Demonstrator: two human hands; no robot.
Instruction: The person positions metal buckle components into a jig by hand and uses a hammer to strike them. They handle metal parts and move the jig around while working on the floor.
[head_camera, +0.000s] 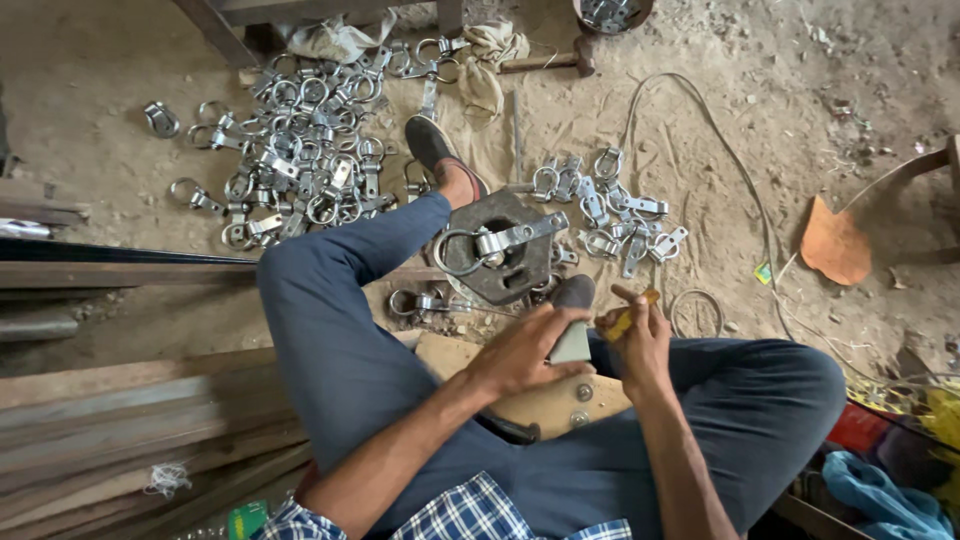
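I sit on the ground with my legs folded in blue trousers. My left hand (525, 345) grips a pale metal hammer head (572, 343) just above my lap. My right hand (640, 335) is closed around its yellowish wooden handle (625, 318). In front of my hands, between my shoes, lies a dark hexagonal iron block (520, 280) with a hole in it. A silver ring-and-strap clamp (500, 242) rests across that block.
A big heap of silver ring clamps (300, 150) covers the sandy floor at upper left; a smaller heap (615, 210) lies right of the block. Wooden planks (120, 420) run along the left. A cable (700, 130), an orange shard (835, 245) and a wooden mallet (545, 62) lie further off.
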